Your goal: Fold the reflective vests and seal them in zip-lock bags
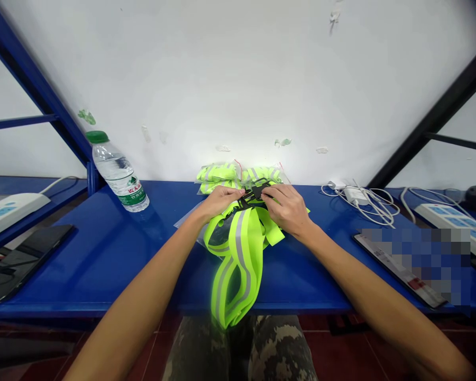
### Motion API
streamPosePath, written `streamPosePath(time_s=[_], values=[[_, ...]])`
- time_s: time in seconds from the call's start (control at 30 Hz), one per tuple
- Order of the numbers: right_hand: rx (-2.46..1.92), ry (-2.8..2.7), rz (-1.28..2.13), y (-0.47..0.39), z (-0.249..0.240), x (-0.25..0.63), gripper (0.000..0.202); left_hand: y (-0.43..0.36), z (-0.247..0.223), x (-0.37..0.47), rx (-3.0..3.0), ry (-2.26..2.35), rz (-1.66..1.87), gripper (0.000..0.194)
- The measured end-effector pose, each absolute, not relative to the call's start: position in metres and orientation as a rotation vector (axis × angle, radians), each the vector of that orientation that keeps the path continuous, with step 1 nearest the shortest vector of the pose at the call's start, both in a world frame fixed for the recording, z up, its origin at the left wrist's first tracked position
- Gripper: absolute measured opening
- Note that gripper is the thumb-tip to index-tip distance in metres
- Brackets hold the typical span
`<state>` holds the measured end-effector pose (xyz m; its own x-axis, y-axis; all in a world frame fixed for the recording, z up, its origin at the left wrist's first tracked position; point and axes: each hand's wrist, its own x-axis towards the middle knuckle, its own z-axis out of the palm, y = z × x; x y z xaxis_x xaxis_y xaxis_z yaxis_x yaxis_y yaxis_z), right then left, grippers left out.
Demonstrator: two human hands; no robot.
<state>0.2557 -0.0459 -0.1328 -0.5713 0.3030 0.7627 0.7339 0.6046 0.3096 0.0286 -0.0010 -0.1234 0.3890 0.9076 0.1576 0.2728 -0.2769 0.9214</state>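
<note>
A neon yellow strap with grey reflective stripes (241, 248) lies bunched at the middle of the blue table, its loops hanging over the front edge. My left hand (221, 201) pinches the strap by its black fittings on the left. On the right, my right hand (286, 207) has its fingers closed on a black buckle (257, 191) at the top of the strap. Whether the buckle parts are joined cannot be made out. Part of a clear plastic bag (187, 218) shows beside my left wrist.
Bagged yellow straps (220, 173) sit against the wall behind my hands. A water bottle (121, 177) stands at the left, near a dark phone (24, 262). White cables with a charger (356, 196) and a flat device (400, 270) lie at the right of the blue table (115, 264).
</note>
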Motion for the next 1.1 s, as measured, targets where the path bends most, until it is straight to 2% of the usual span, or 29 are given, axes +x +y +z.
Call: streamPosePath(time_s=[0.13,0.27,0.37,0.67,0.93,1.0,1.1], values=[[-0.772,-2.170,-0.799,-0.047,-0.133,0.255,0.026,-0.002,-0.123,0.029,1.721,0.938,0.873,0.055],[-0.716,-2.157,-0.774,-0.047,-0.133,0.253,0.025,-0.004,-0.120,0.031,1.669,0.914,0.881,0.072],[-0.675,-2.146,-0.737,-0.046,-0.134,0.253,0.025,-0.004,-0.119,0.031,1.626,0.907,0.855,0.076],[-0.564,-2.135,-0.592,-0.043,-0.135,0.251,0.027,-0.011,-0.114,0.029,1.599,0.869,0.812,0.072],[-0.652,-2.212,-0.483,-0.048,-0.131,0.249,0.022,-0.009,-0.119,0.036,1.614,0.854,0.850,0.052],[-0.719,-2.246,-0.394,-0.050,-0.127,0.251,0.031,-0.007,-0.120,0.035,1.616,0.834,0.844,0.052],[-0.892,-2.180,-0.157,-0.052,-0.118,0.257,0.058,-0.009,-0.115,0.031,1.716,0.885,0.811,0.053]])
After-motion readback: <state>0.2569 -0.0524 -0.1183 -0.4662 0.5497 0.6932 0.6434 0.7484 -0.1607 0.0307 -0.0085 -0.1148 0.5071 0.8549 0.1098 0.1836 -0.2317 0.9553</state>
